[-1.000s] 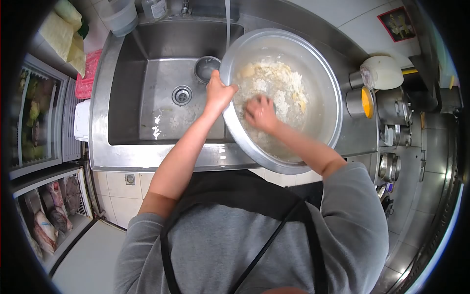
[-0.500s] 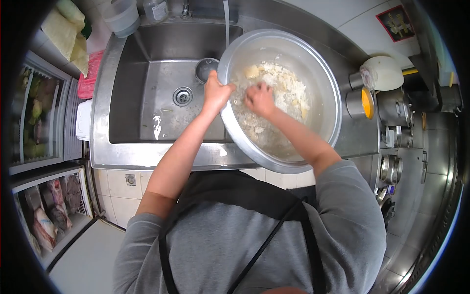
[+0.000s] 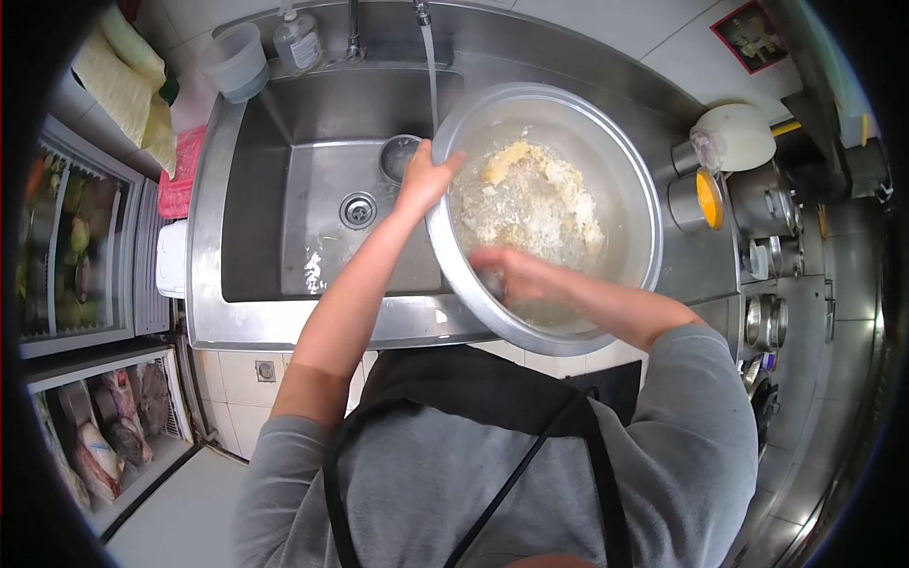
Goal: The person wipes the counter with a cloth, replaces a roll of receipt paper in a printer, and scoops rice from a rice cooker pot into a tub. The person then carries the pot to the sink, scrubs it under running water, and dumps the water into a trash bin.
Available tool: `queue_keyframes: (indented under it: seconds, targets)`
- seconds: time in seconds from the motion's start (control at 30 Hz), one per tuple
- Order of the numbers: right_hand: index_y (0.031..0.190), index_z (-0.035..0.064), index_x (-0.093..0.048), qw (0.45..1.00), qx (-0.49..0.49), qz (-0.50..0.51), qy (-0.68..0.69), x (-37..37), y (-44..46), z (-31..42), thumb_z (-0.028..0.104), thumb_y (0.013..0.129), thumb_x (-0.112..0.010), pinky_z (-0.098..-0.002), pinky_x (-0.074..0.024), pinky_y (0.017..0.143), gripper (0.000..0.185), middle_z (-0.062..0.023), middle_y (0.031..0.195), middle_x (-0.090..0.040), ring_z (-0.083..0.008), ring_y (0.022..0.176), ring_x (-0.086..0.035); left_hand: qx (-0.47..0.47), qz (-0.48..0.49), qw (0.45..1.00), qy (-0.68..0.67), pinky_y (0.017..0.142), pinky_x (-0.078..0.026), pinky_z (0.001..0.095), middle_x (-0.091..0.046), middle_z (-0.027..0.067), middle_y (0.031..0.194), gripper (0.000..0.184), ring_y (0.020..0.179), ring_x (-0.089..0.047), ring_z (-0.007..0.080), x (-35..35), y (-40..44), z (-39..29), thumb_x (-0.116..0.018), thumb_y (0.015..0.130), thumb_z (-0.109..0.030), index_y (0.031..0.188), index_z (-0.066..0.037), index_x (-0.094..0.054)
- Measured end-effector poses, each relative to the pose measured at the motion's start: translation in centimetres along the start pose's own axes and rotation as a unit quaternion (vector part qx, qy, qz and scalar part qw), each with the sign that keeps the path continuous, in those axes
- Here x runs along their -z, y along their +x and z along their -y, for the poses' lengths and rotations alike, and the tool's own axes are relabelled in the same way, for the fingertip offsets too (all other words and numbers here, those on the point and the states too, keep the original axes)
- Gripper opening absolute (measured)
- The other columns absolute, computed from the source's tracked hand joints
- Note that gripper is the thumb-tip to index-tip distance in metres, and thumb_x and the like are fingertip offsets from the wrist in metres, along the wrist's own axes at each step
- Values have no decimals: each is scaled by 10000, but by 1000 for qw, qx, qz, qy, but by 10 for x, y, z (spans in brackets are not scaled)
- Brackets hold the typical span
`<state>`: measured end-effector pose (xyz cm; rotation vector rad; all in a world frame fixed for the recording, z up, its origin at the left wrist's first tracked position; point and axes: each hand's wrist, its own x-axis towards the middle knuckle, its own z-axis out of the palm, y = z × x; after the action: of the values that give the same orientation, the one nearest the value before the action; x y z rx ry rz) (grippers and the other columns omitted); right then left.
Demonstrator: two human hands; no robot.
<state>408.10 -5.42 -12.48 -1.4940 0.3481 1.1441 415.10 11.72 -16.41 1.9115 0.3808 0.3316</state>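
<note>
A large round metal basin [image 3: 630,237] rests tilted over the right edge of the sink and the counter. Cloudy water and pale white and yellowish clumps [image 3: 559,189] lie inside it; their exact kind is unclear. My left hand [image 3: 428,178] grips the basin's left rim, thumb over the edge. Down in the basin, near its front-left wall, is my right hand [image 3: 516,273], smeared by motion, its fingers partly lost in the blur. Beyond the rim, a thin stream of water [image 3: 432,80] falls from the tap [image 3: 421,13].
Left of the basin is the steel sink [image 3: 312,170] with a drain [image 3: 358,210] and a small metal bowl [image 3: 396,159]. A plastic tub [image 3: 234,66] and pump bottle [image 3: 298,43] stand behind. Metal pots [image 3: 757,204] sit right; an open fridge [image 3: 80,227] stands left.
My right hand has moved from the middle of the clumps toward the basin's near-left wall. The clumps have shifted in the water. My left hand stays on the rim; the view has tilted slightly.
</note>
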Motion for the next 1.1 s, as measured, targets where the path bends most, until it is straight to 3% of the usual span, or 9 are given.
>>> queue_keyframes:
  seconds: [0.13, 0.17, 0.27, 0.47, 0.57, 0.7, 0.87, 0.97, 1.1]
  targets:
    - [944, 9, -555, 997, -59, -27, 38, -22, 77, 13, 168, 858, -393, -385, -452, 690, 243, -125, 846, -592, -215, 778, -549, 48, 90, 988, -116, 763, -420, 352, -588, 227, 875, 462, 842, -573, 316, 18, -11, -20, -613, 696, -291, 945, 83, -502]
    - [948, 38, -552, 989, -27, -40, 138, -17, 132, 31, 215, 843, -386, -636, -357, 635, 265, -126, 958, -565, -301, 818, -526, 50, 94, 989, -99, 749, -425, 349, -589, 224, 868, 421, 830, -576, 307, 18, -12, -16, -604, 700, -261, 939, 72, -504]
    - [1209, 26, -368, 936, 99, -175, 291, 19, 161, 128, 319, 870, -364, -640, -292, 841, 449, -178, 1283, -324, -348, 1149, -349, 52, 65, 990, -114, 720, -433, 343, -591, 218, 854, 352, 811, -580, 286, 23, -23, -12, -589, 708, -213, 922, 54, -506]
    - [1166, 41, -354, 762, 334, -153, 533, 163, 234, 170, 310, 885, -301, -520, -447, 706, 393, -175, 1108, -443, -342, 957, -470, 95, 7, 959, -266, 706, -412, 268, -532, 78, 834, 285, 770, -496, 142, 27, -105, -15, -585, 763, -111, 960, 0, -411]
    - [1134, 65, -374, 947, 238, -126, 178, 7, 203, 107, 363, 892, -283, -477, -410, 784, 395, -143, 1068, -458, -295, 931, -471, 240, 137, 927, -254, 503, -437, 267, -517, 80, 781, 422, 616, -521, 130, 39, -131, -35, -599, 788, -199, 1032, 0, -319]
    - [1089, 53, -459, 967, 141, 52, -206, -17, 94, 29, 329, 897, -314, -389, -404, 816, 366, -108, 972, -529, -249, 929, -490, 196, 140, 928, -286, 413, -412, 253, -516, 81, 765, 475, 551, -528, 125, 28, -154, -18, -599, 796, -258, 1054, -8, -290]
    - [1140, 38, -489, 993, -7, 12, -117, 50, 13, 32, 341, 864, -408, -361, -406, 819, 418, -116, 1092, -534, -214, 996, -501, 215, 414, 860, -207, 429, -422, 231, -547, 71, 757, 538, 543, -549, 123, 50, -144, 4, -498, 796, -512, 996, -22, -400]
    - [1096, 34, -513, 980, -10, -147, -137, 74, 1, 33, 342, 783, -522, -381, -416, 812, 439, -127, 1062, -541, -246, 946, -528, 202, 263, 933, -140, 407, -411, 225, -560, 74, 723, 622, 526, -537, 110, 69, -77, 4, -462, 763, -599, 958, -9, -450]
    - [986, 65, -532, 707, 226, -154, -652, 88, 20, -15, 217, 656, -615, -385, -398, 827, 373, -143, 990, -495, -329, 928, -463, 45, 113, 991, -52, 660, -471, 327, -584, 191, 886, 646, 746, -588, 259, 38, 11, 6, -664, 649, -466, 981, 48, -460]
